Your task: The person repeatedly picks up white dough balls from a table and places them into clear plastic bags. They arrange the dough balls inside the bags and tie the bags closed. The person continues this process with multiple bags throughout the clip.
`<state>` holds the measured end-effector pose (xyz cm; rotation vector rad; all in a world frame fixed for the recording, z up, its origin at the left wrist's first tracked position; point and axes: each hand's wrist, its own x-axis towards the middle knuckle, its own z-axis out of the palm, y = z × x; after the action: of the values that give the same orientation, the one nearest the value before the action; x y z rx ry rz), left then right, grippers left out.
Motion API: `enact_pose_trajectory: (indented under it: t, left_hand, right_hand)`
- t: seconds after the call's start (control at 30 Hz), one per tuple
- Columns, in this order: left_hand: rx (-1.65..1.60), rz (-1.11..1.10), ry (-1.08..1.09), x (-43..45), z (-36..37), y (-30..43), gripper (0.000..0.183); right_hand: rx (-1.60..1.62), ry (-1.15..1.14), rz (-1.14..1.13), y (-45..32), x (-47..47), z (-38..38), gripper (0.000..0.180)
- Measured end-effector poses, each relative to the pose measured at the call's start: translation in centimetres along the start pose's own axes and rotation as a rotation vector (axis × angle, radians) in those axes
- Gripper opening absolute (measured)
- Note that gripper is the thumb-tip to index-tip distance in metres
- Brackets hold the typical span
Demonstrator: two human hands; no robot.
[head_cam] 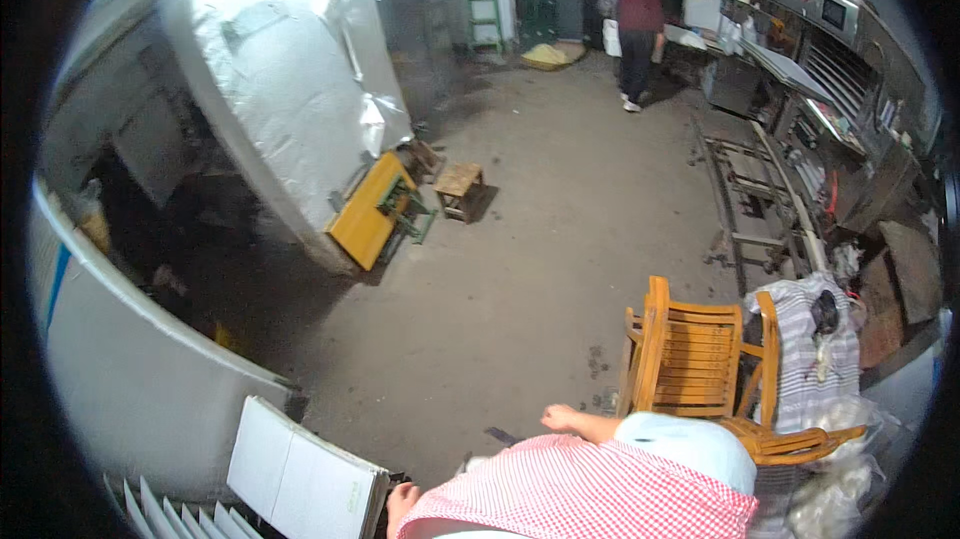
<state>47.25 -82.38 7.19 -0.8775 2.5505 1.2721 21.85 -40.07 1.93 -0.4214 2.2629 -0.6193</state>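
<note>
My right hand (562, 417) hangs in front of my red-and-white checked apron (585, 486), its fingers loosely bent, and nothing shows in it. A light blue sleeve (686, 441) covers my upper right arm. Low in the picture, my left hand (403, 501) is beside a white flat-topped case (307, 468) that bears green writing. The apron hides part of that hand, so its grip is unclear. To the right of my right hand stands a slatted wooden armchair (694, 359), with a striped cloth (806, 359) next to it.
Ahead, a person (640, 36) walks on the concrete floor (525, 261). A low wooden stool (458, 190) and a leaning yellow board (371, 212) stand left, by a white wall (277, 66). A metal frame (754, 201) lies right, beside a steel machine (817, 6). Plastic bags (832, 494) lie near me.
</note>
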Motion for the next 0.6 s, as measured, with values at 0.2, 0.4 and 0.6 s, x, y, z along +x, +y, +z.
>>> enact_pose_trajectory:
  t: [0.2,0.4,0.6]
  left_hand:
    - [-0.224,-0.422,0.168,14.2,-2.5,-5.3,0.023]
    - [-0.025,-0.209,0.094,39.4,-7.9,1.7,0.026]
    - [-0.33,0.048,0.007,74.2,-16.9,26.8,0.02]
  right_hand:
    - [-0.032,0.043,-0.063,-6.0,16.1,-11.5,0.031]
    - [0.327,0.291,0.436,-6.5,26.2,-20.3,0.025]
    - [0.339,0.213,0.595,-0.3,30.2,-25.0,0.026]
